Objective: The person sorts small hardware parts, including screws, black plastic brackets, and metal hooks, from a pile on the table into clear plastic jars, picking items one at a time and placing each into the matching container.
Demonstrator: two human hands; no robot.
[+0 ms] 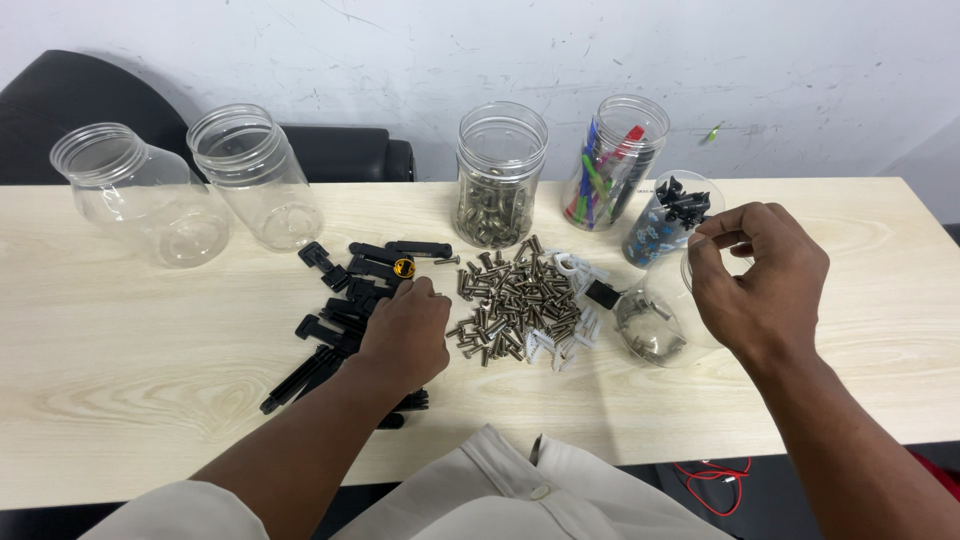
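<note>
My left hand [405, 335] rests palm down on the table, fingertips at the left edge of a pile of metal screws [515, 300], lying over black plastic parts [335, 310]. Whether it pinches a screw is hidden. My right hand [760, 280] hovers over the mouth of a clear jar [655, 325] that holds a few metal pieces, fingers curled and pinched together; whatever it may hold is too small to see. White plastic clips [560, 340] lie mixed into the screws.
Two empty clear jars [150, 195] [258, 175] stand at the back left. Behind the pile are a jar of metal hardware [498, 180], a jar of coloured plastic pieces [612, 165] and a jar of black parts [665, 215]. A dark chair [340, 150] stands behind the wooden table [120, 350].
</note>
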